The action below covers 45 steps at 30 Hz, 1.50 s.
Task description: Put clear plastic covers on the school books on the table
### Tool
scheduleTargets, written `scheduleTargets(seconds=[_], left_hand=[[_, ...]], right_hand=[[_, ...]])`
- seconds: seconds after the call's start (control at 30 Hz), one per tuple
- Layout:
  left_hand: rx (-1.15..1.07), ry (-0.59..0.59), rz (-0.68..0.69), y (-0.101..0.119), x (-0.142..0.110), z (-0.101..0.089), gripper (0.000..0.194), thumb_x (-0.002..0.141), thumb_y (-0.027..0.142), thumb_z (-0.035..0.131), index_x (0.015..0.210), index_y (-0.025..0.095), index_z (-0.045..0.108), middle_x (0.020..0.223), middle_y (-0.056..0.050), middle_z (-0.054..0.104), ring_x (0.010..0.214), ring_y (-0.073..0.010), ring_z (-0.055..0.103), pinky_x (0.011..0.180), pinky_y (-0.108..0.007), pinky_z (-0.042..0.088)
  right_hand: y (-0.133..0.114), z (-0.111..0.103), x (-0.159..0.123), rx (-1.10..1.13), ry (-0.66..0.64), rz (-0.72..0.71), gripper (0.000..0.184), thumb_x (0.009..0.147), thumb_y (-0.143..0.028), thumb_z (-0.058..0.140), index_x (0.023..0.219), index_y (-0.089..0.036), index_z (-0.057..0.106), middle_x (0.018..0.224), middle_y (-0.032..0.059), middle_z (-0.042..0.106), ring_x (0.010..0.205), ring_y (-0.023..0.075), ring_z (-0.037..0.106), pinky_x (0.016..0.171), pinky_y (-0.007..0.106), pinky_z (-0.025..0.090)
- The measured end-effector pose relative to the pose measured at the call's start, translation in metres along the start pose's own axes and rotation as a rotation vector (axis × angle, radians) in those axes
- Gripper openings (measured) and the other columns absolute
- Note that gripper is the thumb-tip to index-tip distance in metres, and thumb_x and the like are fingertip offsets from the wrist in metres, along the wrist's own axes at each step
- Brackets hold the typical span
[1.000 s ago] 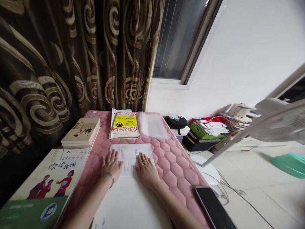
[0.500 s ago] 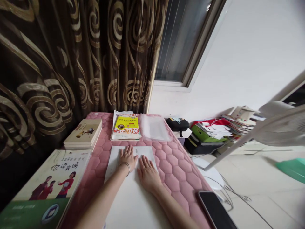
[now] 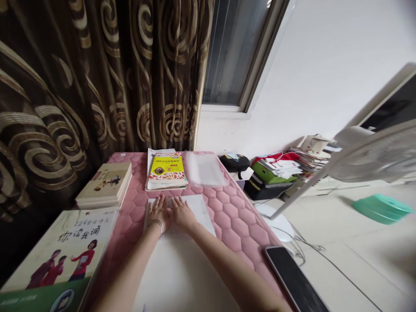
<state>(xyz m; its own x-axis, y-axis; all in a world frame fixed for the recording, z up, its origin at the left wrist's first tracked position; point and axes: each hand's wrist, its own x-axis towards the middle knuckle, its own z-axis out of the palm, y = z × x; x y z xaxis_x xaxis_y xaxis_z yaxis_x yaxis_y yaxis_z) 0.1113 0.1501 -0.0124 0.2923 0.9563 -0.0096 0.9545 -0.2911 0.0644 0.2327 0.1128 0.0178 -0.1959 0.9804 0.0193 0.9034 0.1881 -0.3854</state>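
Observation:
A large white sheet, possibly an opened book or book cover (image 3: 185,277), lies flat in front of me on the pink quilted surface (image 3: 232,219). My left hand (image 3: 159,213) rests palm down near its far left corner, fingers stretched out, a bracelet at the wrist. Right beside it, my right hand (image 3: 182,214) lies flat too, fingers extended, the two hands touching or nearly so. Faint print shows on the sheet around the hands. Neither hand grips anything.
Beyond the sheet lie a yellow-labelled book (image 3: 167,169) and clear plastic covers (image 3: 208,169). At left are a book stack (image 3: 105,184) and a large book (image 3: 61,255). A phone (image 3: 295,277) sits at the right edge; a white fan (image 3: 373,151) stands beyond it.
My right hand has slid left across the sheet, up against my left hand, which has also shifted slightly left. The camera view has turned a little to the right.

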Motion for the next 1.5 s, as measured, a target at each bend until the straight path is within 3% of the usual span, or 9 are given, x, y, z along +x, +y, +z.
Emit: scheduleTargets(seconds=[0.1, 0.2, 0.43, 0.8, 0.87, 0.93, 1.07, 1.17, 1.5], left_hand=[[0.012, -0.008, 0.001, -0.002, 0.0, 0.0, 0.06, 0.089, 0.019, 0.027, 0.148, 0.022, 0.03, 0.157, -0.006, 0.02, 0.146, -0.0221, 0.014, 0.116, -0.05, 0.013], [0.007, 0.002, -0.008, -0.002, 0.001, 0.001, 0.059, 0.091, 0.027, 0.025, 0.149, 0.017, 0.026, 0.158, -0.006, 0.016, 0.146, -0.0225, 0.015, 0.116, -0.051, 0.014], [-0.041, 0.017, -0.08, 0.001, 0.003, 0.001, 0.064, 0.092, 0.047, 0.024, 0.149, 0.018, 0.027, 0.158, -0.006, 0.016, 0.146, -0.0261, 0.015, 0.115, -0.059, 0.01], [0.065, 0.016, -0.344, -0.041, -0.008, -0.016, 0.059, 0.093, 0.042, 0.026, 0.146, 0.018, 0.035, 0.158, -0.006, 0.017, 0.147, -0.0291, 0.004, 0.113, -0.064, -0.006], [0.082, 0.03, -0.344, -0.026, -0.006, -0.022, 0.055, 0.091, 0.029, 0.032, 0.144, 0.015, 0.039, 0.158, -0.01, 0.017, 0.146, -0.0303, 0.003, 0.112, -0.065, -0.009], [0.005, 0.007, -0.196, 0.0, -0.003, -0.024, 0.055, 0.089, 0.021, 0.033, 0.143, 0.014, 0.039, 0.157, -0.013, 0.019, 0.146, -0.0319, 0.008, 0.11, -0.068, -0.006], [-0.127, -0.022, 0.069, 0.059, 0.001, -0.011, 0.056, 0.091, 0.029, 0.033, 0.146, 0.022, 0.033, 0.156, -0.005, 0.028, 0.144, -0.0252, 0.02, 0.115, -0.062, 0.006], [-0.183, -0.016, 0.106, 0.074, 0.001, 0.001, 0.055, 0.092, 0.03, 0.03, 0.146, 0.025, 0.032, 0.156, -0.003, 0.027, 0.144, -0.0252, 0.022, 0.115, -0.063, 0.002], [-0.109, -0.059, -0.052, -0.008, -0.004, -0.001, 0.062, 0.093, 0.048, 0.026, 0.15, 0.026, 0.023, 0.158, -0.001, 0.017, 0.146, -0.0253, 0.014, 0.113, -0.064, -0.003]], right_hand=[[0.0, 0.016, 0.018, 0.042, -0.011, -0.087, 0.064, 0.099, -0.049, 0.018, 0.15, -0.01, 0.023, 0.155, 0.0117, 0.024, 0.145, 0.0253, 0.014, 0.117, 0.048, 0.012], [0.015, 0.023, 0.02, 0.004, -0.016, -0.016, 0.066, 0.098, -0.049, 0.017, 0.149, -0.007, 0.023, 0.156, 0.013, 0.02, 0.145, 0.0235, 0.013, 0.118, 0.045, 0.01], [0.066, -0.001, -0.003, -0.113, 0.037, 0.223, 0.066, 0.098, -0.047, 0.018, 0.149, -0.004, 0.023, 0.156, 0.0138, 0.017, 0.146, 0.0227, 0.012, 0.117, 0.045, 0.008], [0.087, 0.003, -0.006, -0.163, 0.057, 0.261, 0.063, 0.099, -0.043, 0.019, 0.148, -0.004, 0.023, 0.156, 0.0139, 0.019, 0.145, 0.0218, 0.014, 0.117, 0.043, 0.008], [0.087, 0.004, -0.005, -0.17, 0.054, 0.271, 0.064, 0.099, -0.043, 0.02, 0.148, -0.003, 0.023, 0.156, 0.0136, 0.019, 0.145, 0.0221, 0.013, 0.117, 0.043, 0.008], [0.086, 0.004, -0.006, -0.177, 0.051, 0.283, 0.064, 0.099, -0.043, 0.02, 0.149, -0.003, 0.022, 0.156, 0.0135, 0.018, 0.145, 0.0218, 0.013, 0.117, 0.043, 0.008], [0.085, 0.004, -0.006, -0.198, 0.047, 0.285, 0.064, 0.099, -0.042, 0.021, 0.149, -0.003, 0.022, 0.156, 0.0128, 0.018, 0.145, 0.0216, 0.013, 0.117, 0.043, 0.008], [0.084, 0.004, -0.007, -0.206, 0.04, 0.287, 0.063, 0.099, -0.042, 0.021, 0.149, -0.004, 0.021, 0.157, 0.0121, 0.017, 0.145, 0.0214, 0.012, 0.117, 0.042, 0.008], [0.076, -0.003, -0.002, -0.259, -0.035, 0.338, 0.065, 0.098, -0.041, 0.021, 0.149, -0.001, 0.018, 0.157, 0.0152, 0.013, 0.146, 0.0252, 0.009, 0.116, 0.046, 0.008]])
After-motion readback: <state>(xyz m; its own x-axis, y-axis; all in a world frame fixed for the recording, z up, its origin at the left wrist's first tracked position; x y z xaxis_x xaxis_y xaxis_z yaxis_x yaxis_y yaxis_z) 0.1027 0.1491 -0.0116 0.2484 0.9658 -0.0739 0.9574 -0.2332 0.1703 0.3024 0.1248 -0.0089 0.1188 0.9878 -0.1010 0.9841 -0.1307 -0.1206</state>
